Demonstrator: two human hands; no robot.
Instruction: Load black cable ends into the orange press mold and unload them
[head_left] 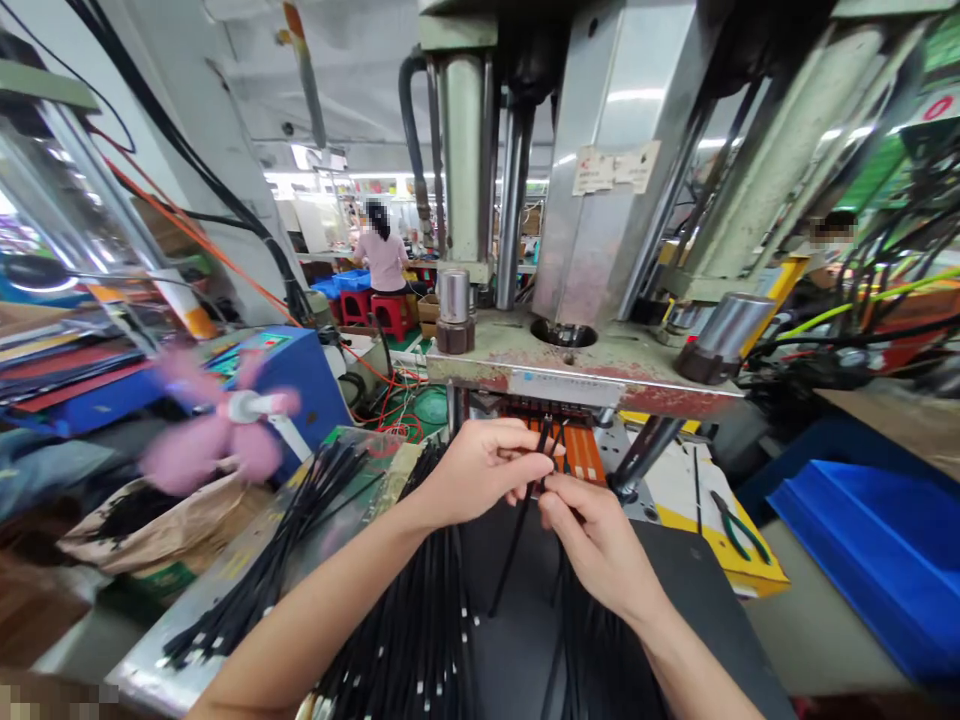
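Thumb and fingers of my left hand (499, 460) pinch a thin black cable (517, 535), which hangs down toward the dark work surface (499, 650). Close beside it, my right hand (589, 530) is closed with its fingertips pressed together near the same spot; a black strand seems to run from it, but the fingers hide the grip. Just beyond both hands sits the orange fixture (585, 450) under the press plate (577, 370). Many black cables with shiny ends lie in a bundle (409, 630) below my left forearm, and another bundle (600, 640) lies under my right wrist.
A further cable bundle (277, 560) rests on the metal table at left, near a spinning pink fan (225, 420) and a blue box (292, 390). At right are green-handled pliers (739, 525) and a blue bin (870, 560). A person (382, 250) sits in the background.
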